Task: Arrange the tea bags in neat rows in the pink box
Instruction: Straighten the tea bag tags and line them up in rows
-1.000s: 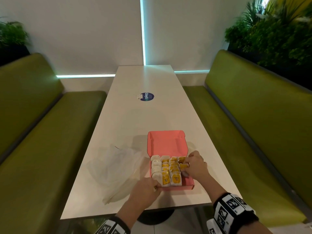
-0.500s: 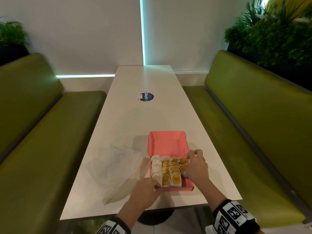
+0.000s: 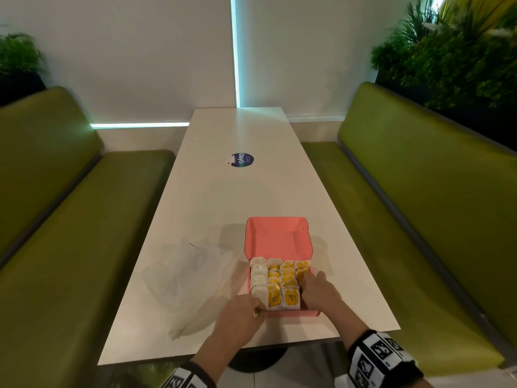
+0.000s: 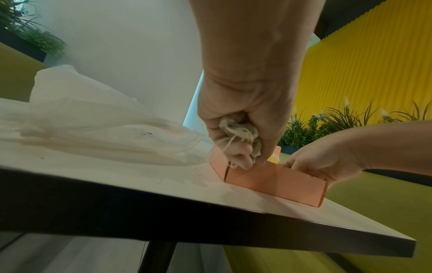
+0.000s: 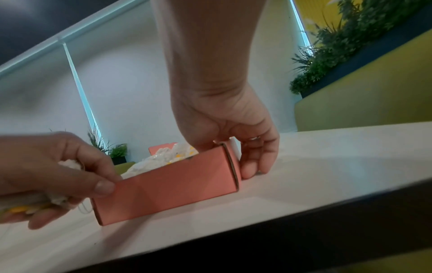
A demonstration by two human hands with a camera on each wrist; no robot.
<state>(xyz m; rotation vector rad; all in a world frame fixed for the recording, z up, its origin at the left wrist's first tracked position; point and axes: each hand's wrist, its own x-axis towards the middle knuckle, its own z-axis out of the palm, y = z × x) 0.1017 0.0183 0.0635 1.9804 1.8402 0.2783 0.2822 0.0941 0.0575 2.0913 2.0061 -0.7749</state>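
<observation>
The pink box (image 3: 291,313) sits open on the white tabletop (image 3: 223,208), close to the near edge, its lid (image 3: 277,236) folded back flat on the far side. Inside it the tea bags (image 3: 279,281) stand packed in rows: plain white ones along the box's left wall, yellow-labelled ones filling the middle and right.

The left hand (image 3: 240,315) is at the box's near-left corner, thumb pressed to the front wall, and its curled fingers are clenched round a crumpled bunch of tea bags (image 4: 240,131) with strings dangling; it has hardly shifted since a second ago.

The right hand (image 3: 321,291) has changed more. Half a second ago it was lifted a little over the right-hand row, fingers raised; now it has dropped down against the box's right side. Its thumb side reaches in among the rightmost bags while the other fingers (image 5: 254,162) hang loosely outside the right wall, tips at the tabletop. Whether it pinches a bag inside the box I cannot tell, as the wall hides that.

Left of the box lies a crumpled clear plastic bag (image 3: 193,281), just beside it. Beyond the box, farther along the tabletop, is a round blue sticker (image 3: 242,159).
</observation>
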